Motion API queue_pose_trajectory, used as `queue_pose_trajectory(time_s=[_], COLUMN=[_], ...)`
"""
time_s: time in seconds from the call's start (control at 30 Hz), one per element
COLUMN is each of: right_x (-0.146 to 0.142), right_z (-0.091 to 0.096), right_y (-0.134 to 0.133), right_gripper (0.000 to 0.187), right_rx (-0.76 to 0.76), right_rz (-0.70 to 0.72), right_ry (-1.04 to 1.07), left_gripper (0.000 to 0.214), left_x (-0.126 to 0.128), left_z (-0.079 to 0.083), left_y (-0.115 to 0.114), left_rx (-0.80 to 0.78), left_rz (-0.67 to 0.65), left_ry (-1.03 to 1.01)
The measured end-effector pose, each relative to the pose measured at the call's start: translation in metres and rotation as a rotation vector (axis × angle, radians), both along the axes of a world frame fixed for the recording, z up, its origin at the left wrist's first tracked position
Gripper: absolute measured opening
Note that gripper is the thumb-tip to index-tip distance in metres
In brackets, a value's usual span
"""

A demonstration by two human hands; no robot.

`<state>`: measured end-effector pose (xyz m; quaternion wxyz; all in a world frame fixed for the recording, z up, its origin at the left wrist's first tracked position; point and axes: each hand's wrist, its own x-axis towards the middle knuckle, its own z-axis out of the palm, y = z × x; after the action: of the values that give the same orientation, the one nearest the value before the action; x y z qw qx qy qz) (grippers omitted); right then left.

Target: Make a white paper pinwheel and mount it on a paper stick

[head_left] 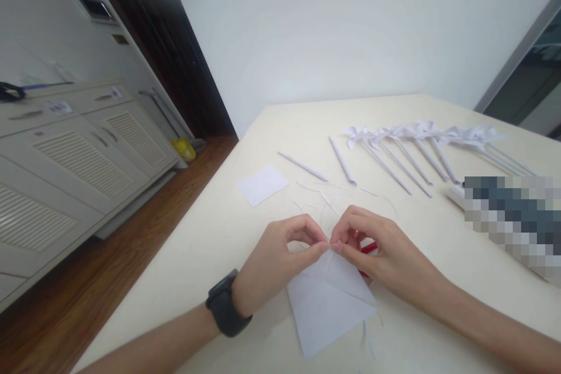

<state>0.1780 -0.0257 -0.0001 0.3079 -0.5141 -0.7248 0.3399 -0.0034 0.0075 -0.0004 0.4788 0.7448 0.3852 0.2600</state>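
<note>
A creased white sheet of paper [324, 310] lies close to me on the table, its upper end running under my fingertips. My left hand [291, 245], with a black watch [228, 304] on the wrist, pinches between thumb and index finger at that end. Meeting it tip to tip, my right hand [368, 242] pinches the same spot; the exact bit between the fingers is hidden. Red handles [369, 248], probably of scissors, show behind and under my right hand; their other parts are covered. Thin paper strips [329, 203] lie scattered just beyond my hands.
A small white paper piece [263, 185] lies to the left. Two rolled paper sticks, one slim [303, 166] and one wider [342, 160], lie further back. Several paper pinwheels [394, 134] on sticks line the back right. A blurred-out box-like object [512, 222] sits at the right.
</note>
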Motion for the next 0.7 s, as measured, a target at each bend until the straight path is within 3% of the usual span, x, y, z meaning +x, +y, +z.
queue_pose_trajectory(time_s=[0.7], right_x=[-0.0032], right_z=[0.0], right_y=[-0.0022], right_gripper=[0.013], right_rx=[0.115], right_rz=[0.016], right_ry=[-0.098], left_gripper=[0.008], left_x=[0.0], left_z=[0.0012], left_y=[-0.0028], left_rx=[0.062], left_rz=[-0.001], left_ry=[-0.003])
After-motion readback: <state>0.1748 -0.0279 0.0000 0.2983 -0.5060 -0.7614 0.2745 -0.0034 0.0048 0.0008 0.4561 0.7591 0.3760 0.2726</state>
